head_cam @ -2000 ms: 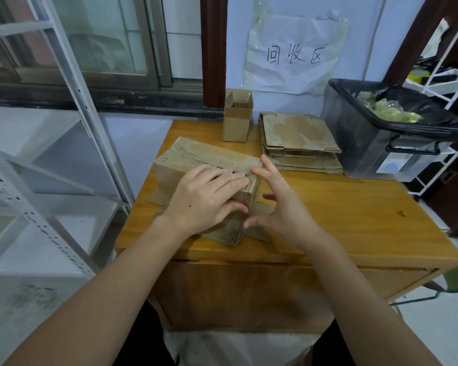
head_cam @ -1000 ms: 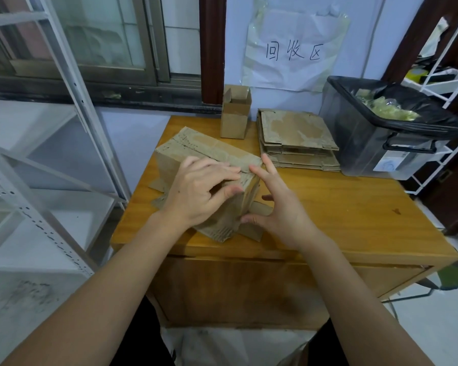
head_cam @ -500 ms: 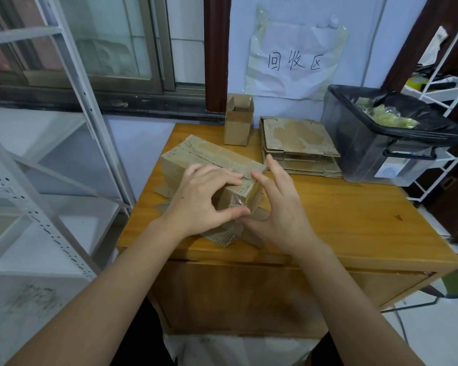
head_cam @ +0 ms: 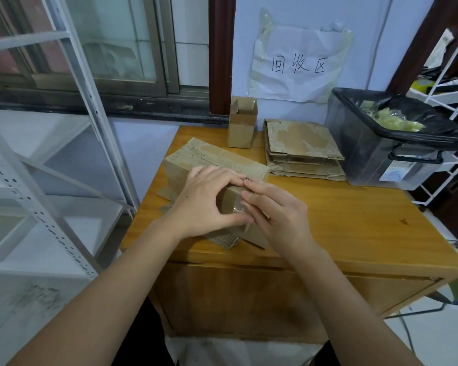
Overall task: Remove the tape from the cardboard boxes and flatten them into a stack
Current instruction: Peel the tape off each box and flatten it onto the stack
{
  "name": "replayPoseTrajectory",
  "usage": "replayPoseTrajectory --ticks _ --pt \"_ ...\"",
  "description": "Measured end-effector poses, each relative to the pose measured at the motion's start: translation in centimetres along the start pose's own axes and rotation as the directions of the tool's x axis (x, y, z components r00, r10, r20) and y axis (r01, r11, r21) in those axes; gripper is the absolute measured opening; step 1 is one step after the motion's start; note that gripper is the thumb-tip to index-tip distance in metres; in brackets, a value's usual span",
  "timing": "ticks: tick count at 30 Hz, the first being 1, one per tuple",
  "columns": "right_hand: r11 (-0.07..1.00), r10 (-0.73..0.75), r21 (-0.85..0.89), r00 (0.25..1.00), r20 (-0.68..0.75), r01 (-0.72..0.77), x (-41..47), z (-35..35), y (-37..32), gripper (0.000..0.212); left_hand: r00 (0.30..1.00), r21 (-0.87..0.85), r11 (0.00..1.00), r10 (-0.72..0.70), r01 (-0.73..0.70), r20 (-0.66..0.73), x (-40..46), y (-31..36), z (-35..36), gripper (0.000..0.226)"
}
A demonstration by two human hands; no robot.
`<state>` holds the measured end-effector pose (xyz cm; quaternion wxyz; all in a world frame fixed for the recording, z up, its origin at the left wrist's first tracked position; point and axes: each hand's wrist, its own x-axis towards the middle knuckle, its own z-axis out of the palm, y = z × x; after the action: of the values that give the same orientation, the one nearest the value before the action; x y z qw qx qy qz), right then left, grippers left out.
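A brown cardboard box point(head_cam: 212, 159) lies on its side on the wooden table point(head_cam: 354, 223), with clear tape point(head_cam: 236, 204) across its near end. My left hand point(head_cam: 204, 202) grips that end, fingers over the top edge and thumb pressed low on the face. My right hand point(head_cam: 278, 210) lies against the same end from the right, its fingertips on the tape. Whether they pinch the tape is hidden. A stack of flattened boxes point(head_cam: 302, 149) sits at the back of the table. A small open box point(head_cam: 242, 125) stands upright to the stack's left.
A dark plastic bin point(head_cam: 381, 154) lined with a black bag and holding crumpled tape stands at the table's back right. White metal shelving point(head_cam: 50, 154) stands close on the left. A white wire rack point(head_cam: 450, 101) is at the far right.
My right hand has turned from standing edge-on beside the box to lying over its taped end. My left thumb has slid down and across the face. The box has stayed put.
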<state>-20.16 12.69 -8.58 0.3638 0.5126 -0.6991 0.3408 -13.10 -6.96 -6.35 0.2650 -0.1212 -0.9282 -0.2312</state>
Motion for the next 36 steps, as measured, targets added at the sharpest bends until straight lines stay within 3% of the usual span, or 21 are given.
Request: replayPoseTrajectory --ticks 5,13,18,26,33,36 --pt "0.996 0.087 0.022 0.996 0.006 -0.087 -0.3 0.1 -0.3 0.013 0.999 0.011 1.0 -0.011 0.01 0.047 0.0 -0.2 -0.3 0.076" --pt "0.986 0.131 0.102 0.991 0.032 -0.133 -0.2 -0.2 -0.2 0.019 1.0 0.035 0.999 -0.01 0.01 0.007 0.1 -0.7 0.2 0.063" --pt "0.88 0.362 0.325 0.932 0.017 -0.348 -0.1 -0.7 -0.5 0.015 1.0 -0.012 1.0 -0.023 0.023 -0.004 0.4 -0.9 0.1 0.061" --pt "0.995 0.054 0.088 0.999 0.009 -0.054 -0.7 0.0 0.8 0.014 0.999 0.129 0.992 -0.012 0.007 0.031 0.3 -0.6 0.3 0.076" --pt "0.988 0.076 0.126 0.995 0.071 -0.085 -0.8 -0.4 1.4 0.01 0.999 0.151 0.988 -0.041 0.039 0.011 0.6 -0.5 0.5 0.079" --pt "0.984 0.099 0.129 0.983 0.156 -0.12 -0.1 -1.0 0.9 0.024 0.996 0.119 0.99 -0.076 0.072 0.034 1.0 -0.5 0.2 0.086"
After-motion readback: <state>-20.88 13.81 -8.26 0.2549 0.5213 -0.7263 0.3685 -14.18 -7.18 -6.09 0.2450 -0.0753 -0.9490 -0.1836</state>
